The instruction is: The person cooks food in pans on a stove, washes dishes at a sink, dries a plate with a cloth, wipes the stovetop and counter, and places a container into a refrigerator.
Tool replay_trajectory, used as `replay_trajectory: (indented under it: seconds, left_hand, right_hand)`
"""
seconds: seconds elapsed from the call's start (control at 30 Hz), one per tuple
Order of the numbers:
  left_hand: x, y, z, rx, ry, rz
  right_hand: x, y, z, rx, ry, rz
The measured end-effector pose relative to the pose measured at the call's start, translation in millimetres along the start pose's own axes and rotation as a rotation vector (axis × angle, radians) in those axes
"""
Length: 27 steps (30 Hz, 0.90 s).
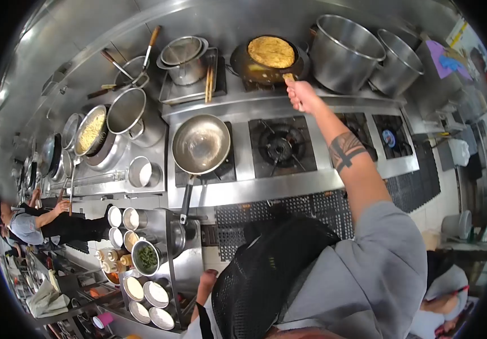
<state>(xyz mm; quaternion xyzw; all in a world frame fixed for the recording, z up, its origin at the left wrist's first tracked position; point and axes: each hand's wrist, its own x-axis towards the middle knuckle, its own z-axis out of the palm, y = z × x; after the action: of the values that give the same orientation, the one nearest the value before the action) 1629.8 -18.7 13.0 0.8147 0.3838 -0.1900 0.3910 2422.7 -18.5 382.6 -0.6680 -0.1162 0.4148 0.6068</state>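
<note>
My right hand point(304, 97) reaches across the range, fingers closed round the wooden handle of a round strainer point(296, 54). A thick golden disc of fried food point(271, 52) fills the strainer, hiding its bowl. Beneath it is a dark wok point(260, 75) with yellowish liquid that looks like oil. My left hand point(207, 278) hangs low beside the steel counter, partly cut off by my body; its fingers are too unclear to read. A steel frying pan point(201, 144) rests on the front left burner, its handle pointing toward me.
Two tall stockpots point(348, 56) stand right of the wok. Left of it, chopsticks point(209, 85) lie by a pot with a sieve point(184, 59). A bare burner point(280, 148) sits in front. Tubs and a pot of greens point(146, 257) line the left counter. A co-worker point(34, 220) stands far left.
</note>
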Motion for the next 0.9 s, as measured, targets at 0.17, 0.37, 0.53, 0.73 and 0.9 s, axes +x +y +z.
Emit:
replay_trajectory:
  seconds: [0.17, 0.37, 0.53, 0.73, 0.9]
  left_hand:
    - [12.2, -29.5, -34.9, 0.705, -0.343, 0.454]
    - [101.3, 26.7, -56.0, 0.57, -0.075, 0.723]
    - [140.9, 138.6, -42.2, 0.147, -0.147, 0.365]
    - [103.7, 319.6, -15.3, -0.139, -0.143, -0.114]
    - [68.1, 398.9, 30.8, -0.031, -0.231, -0.082]
  right_hand:
    - [-90.3, 87.0, -17.5, 0.22, 0.121, 0.133]
    - [-228.9, 176.0, -133.2, 0.136, 0.409, 0.144]
    - [-258.9, 232.1, -277.3, 0.058, 0.75, 0.14]
    - [-237.4, 256.4, -477.4, -0.176, 1.003, 0.225]
    - [-205.5, 265.5, -570.6, -0.145, 1.008, 0.22]
